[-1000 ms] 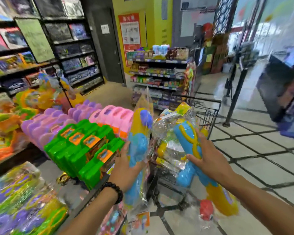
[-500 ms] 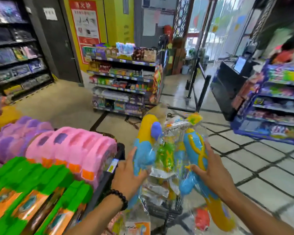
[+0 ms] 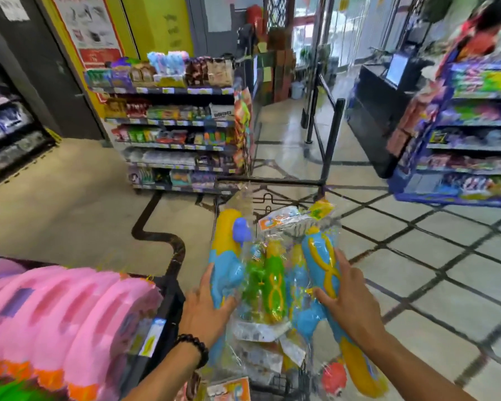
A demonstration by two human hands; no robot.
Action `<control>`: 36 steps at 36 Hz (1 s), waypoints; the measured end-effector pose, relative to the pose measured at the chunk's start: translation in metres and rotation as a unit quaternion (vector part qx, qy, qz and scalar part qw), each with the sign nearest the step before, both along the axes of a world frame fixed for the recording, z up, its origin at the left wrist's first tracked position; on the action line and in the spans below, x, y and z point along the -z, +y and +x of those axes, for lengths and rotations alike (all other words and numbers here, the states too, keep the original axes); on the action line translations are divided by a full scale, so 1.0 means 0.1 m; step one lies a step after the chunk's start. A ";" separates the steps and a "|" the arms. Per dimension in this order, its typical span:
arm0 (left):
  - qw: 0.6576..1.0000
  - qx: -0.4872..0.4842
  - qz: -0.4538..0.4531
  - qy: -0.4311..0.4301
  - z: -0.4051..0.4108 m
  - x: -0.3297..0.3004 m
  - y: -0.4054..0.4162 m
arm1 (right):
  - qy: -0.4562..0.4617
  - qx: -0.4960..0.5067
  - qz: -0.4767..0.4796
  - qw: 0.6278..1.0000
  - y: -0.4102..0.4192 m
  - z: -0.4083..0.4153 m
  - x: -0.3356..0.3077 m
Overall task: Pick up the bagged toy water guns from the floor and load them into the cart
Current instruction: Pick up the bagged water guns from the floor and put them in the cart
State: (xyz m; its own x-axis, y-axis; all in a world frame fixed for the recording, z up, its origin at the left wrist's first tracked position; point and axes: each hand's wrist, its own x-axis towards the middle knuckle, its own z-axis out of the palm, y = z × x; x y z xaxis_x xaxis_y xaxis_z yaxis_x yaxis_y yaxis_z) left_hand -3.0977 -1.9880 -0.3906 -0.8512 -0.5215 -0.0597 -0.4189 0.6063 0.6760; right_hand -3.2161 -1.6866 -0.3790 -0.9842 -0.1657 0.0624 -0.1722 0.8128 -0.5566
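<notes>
Left hand (image 3: pixel 204 309) and right hand (image 3: pixel 349 306) each grip glossy bagged water guns (image 3: pixel 275 280), seemingly over the wire cart (image 3: pixel 272 183)

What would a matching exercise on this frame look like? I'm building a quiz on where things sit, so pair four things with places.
1. left hand
2. right hand
3. green water gun
4. pink toys

A. between the two held guns
B. on the blue gun with the yellow loop
C. lower left display
D. on the yellow-topped gun

Pairs: 1-D, 2-B, 3-A, 4-C
</notes>
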 end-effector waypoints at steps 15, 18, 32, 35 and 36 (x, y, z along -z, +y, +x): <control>0.992 -0.048 -0.013 -0.113 -1.14 0.31 0.06 | -0.107 -0.040 0.000 0.993 -0.34 -1.43 0.56; 0.992 -0.032 -0.023 -0.124 -1.31 0.44 -0.03 | -0.114 -0.031 0.004 0.993 -0.46 -1.58 0.67; 0.977 -0.007 0.011 -0.213 -2.20 1.28 -0.48 | -0.152 0.058 0.057 0.985 -1.08 -2.15 1.33; 0.972 -0.011 0.015 -0.233 -2.34 1.47 -0.56 | -0.158 0.069 0.059 0.983 -1.18 -2.25 1.50; 0.970 -0.011 0.013 -0.244 -2.38 1.53 -0.59 | -0.161 0.074 0.063 0.982 -1.20 -2.27 1.56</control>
